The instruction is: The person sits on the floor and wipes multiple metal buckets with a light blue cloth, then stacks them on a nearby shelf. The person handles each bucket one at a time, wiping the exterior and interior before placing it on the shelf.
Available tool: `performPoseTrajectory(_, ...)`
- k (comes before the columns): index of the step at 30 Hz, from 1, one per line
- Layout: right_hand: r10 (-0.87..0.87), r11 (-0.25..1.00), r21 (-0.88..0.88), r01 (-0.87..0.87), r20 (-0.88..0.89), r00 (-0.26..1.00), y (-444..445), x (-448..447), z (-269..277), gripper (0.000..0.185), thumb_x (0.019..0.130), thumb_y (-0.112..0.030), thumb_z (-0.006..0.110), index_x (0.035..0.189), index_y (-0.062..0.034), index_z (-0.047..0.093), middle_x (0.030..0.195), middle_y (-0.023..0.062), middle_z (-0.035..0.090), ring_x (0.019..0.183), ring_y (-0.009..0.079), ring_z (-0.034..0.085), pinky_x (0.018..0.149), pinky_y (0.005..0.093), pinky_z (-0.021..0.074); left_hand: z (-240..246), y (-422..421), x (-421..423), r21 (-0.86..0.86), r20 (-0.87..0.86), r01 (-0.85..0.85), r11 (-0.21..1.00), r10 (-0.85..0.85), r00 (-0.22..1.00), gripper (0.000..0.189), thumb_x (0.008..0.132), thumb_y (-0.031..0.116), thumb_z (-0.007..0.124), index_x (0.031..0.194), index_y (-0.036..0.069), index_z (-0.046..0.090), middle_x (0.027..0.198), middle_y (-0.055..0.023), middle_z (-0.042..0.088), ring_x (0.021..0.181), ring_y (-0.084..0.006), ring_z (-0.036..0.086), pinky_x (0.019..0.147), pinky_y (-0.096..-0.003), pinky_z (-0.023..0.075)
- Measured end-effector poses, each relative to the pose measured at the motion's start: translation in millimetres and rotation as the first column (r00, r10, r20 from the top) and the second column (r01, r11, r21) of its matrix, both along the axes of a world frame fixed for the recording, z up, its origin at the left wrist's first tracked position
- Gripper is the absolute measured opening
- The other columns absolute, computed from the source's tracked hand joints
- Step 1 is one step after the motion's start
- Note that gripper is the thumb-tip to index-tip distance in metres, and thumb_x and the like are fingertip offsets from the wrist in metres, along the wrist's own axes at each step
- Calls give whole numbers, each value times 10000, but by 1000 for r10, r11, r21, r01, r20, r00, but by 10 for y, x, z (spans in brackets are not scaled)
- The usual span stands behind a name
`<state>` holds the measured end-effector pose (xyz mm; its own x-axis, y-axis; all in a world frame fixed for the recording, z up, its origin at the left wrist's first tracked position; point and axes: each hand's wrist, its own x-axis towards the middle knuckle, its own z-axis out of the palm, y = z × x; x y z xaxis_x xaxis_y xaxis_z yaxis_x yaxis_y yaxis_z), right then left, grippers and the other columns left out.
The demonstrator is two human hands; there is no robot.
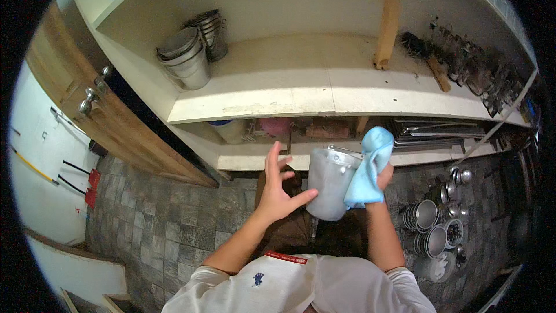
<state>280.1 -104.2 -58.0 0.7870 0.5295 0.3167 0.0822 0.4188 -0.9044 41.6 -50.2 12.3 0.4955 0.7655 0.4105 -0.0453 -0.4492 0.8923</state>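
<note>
A dull metal pail (326, 184) with a wire handle is held up before my chest, tilted, its rim side turned to the upper right. My right hand (385, 177) grips a light blue cloth (372, 167) that lies against the pail's right side. The cloth hides most of those fingers, and I cannot tell whether they also hold the pail's rim. On the other side, my left hand (280, 189) has its fingers spread apart. Its thumb tip meets the pail's left wall or hovers just beside it.
Stacked metal pails (191, 65) stand on the upper shelf (278, 95), left of a wooden post (388, 21). Dark metal trays (434, 132) lie stacked below. Nested metal buckets (428, 215) and metal lids (454, 189) sit on the tiled floor at right. A wooden door (108, 108) stands ajar at left.
</note>
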Motion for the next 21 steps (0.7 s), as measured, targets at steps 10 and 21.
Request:
performPoseTrajectory(10, 543, 768, 533, -355, -248, 802, 218, -146, 644, 280, 882, -341, 514, 848, -63, 517, 751, 99, 531, 730, 226, 521, 721, 369, 439, 557, 272, -228, 553, -270, 60, 831, 111, 956, 251, 587, 79, 801, 738, 38, 605, 753, -56, 612, 1030, -300, 572, 847, -385, 455)
performPoseTrajectory(21, 700, 602, 354, -715, -666, 260, 235, -498, 213, 469, 873, -340, 588, 1223, -42, 495, 1138, 98, 589, 1062, 247, 558, 911, 400, 471, 996, 549, -533, 638, -300, 341, 690, -186, 936, 244, 571, -9, 731, 775, 62, 617, 1049, -77, 596, 1213, -359, 440, 971, -446, 379)
